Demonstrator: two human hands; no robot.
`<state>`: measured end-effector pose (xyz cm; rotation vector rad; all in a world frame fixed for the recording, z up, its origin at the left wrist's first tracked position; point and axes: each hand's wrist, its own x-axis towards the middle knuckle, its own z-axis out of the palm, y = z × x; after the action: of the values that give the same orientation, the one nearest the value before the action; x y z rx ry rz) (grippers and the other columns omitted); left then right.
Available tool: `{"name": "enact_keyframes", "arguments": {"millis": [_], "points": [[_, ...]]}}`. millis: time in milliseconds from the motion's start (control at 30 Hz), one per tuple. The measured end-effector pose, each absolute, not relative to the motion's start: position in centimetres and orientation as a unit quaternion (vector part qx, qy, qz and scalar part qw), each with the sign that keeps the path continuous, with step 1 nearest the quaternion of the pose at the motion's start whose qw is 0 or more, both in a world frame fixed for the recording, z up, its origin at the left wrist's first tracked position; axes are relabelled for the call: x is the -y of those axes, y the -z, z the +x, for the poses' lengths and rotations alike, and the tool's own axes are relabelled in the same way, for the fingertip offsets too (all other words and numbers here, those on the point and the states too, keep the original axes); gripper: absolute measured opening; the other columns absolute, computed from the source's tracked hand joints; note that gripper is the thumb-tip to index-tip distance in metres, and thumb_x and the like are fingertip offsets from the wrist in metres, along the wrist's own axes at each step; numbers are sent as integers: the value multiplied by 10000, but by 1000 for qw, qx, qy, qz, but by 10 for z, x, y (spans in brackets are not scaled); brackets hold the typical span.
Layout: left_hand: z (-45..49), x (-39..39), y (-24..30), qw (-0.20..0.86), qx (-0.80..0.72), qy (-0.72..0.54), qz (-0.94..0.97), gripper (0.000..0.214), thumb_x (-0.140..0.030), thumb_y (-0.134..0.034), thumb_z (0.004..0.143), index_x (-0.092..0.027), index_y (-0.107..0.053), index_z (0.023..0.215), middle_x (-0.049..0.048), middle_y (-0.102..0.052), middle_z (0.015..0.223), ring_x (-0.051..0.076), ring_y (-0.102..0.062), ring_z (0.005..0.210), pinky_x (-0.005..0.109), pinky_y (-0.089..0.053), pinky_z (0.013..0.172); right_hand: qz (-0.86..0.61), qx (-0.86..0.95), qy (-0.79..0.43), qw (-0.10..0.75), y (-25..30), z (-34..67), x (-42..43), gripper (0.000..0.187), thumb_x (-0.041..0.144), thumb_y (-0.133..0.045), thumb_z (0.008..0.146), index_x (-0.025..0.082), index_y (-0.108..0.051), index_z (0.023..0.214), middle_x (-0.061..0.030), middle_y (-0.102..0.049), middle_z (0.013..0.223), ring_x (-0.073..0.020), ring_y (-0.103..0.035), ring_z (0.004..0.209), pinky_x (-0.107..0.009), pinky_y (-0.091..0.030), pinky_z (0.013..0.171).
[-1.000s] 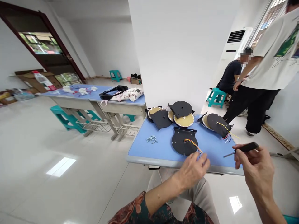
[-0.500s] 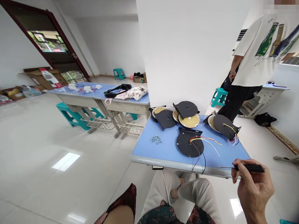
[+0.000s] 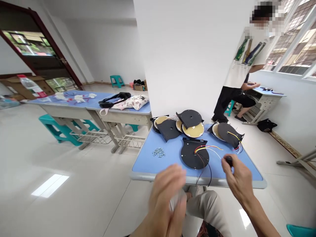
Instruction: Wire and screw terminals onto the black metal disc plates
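Observation:
My right hand [image 3: 237, 179] is closed around a black-handled screwdriver [image 3: 229, 161], only the handle end showing above the fingers, at the near right edge of the blue table [image 3: 170, 158]. My left hand [image 3: 166, 194] is raised in front of the table's near edge, smeared by motion, holding nothing I can make out. Just beyond both hands lies a black round plate [image 3: 194, 153] with red, yellow, white and black wires [image 3: 208, 149] spilling toward the table edge. A small pile of screws [image 3: 158, 152] lies to the left of it.
More black plates and gold discs [image 3: 190, 124] are stacked at the table's far side against a white pillar, another wired one [image 3: 228, 133] at far right. A person [image 3: 243, 65] stands at back right by a desk. Blue tables [image 3: 93, 103] and teal stools stand left.
My left hand, out of view half a second ago, has come up in front of the table. My right hand moved left and forward with the screwdriver. The standing person walked farther away.

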<state>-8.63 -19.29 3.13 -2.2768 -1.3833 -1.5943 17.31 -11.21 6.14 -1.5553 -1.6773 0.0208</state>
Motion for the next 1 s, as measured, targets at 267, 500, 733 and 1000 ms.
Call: {"name": "enact_keyframes", "arguments": {"millis": [267, 500, 733, 1000], "points": [[-34, 88, 33, -8, 497, 452, -740, 370, -324, -505, 1018, -206, -588, 1359, 155, -623, 1389, 312, -594, 1292, 527, -548, 1065, -663, 736, 43, 129, -69, 137, 13, 321, 283, -447, 1021, 226, -657, 1256, -102, -710, 1254, -224, -693, 1062, -283, -458, 794], [-35, 84, 57, 33, 476, 401, -782, 343, -291, -514, 1007, -171, -625, 1308, 150, -634, 1383, 334, -557, 1341, 544, -543, 1082, -682, 727, 14, 81, -50, 141, -7, 274, 333, -532, 1008, 196, -707, 1168, -119, -765, 1121, -257, -713, 1069, -304, -467, 811], [-55, 88, 56, 37, 455, 368, -810, 457, -329, -612, 945, -196, -581, 1381, 147, -598, 1452, 360, -506, 1408, 607, -468, 1153, -709, 704, 16, 43, -45, 155, 29, 228, 295, -542, 990, 183, -719, 1078, -154, -782, 994, -290, -741, 952, -313, -427, 698], [-71, 60, 42, 41, 446, 316, -836, 438, -32, -444, 925, -161, -667, 1278, 124, -683, 1364, 299, -586, 1354, 556, -468, 1178, -734, 678, -13, 34, -36, 169, 79, 209, 334, -541, 978, 219, -712, 943, -119, -781, 859, -266, -743, 823, -297, -313, 597]]}}
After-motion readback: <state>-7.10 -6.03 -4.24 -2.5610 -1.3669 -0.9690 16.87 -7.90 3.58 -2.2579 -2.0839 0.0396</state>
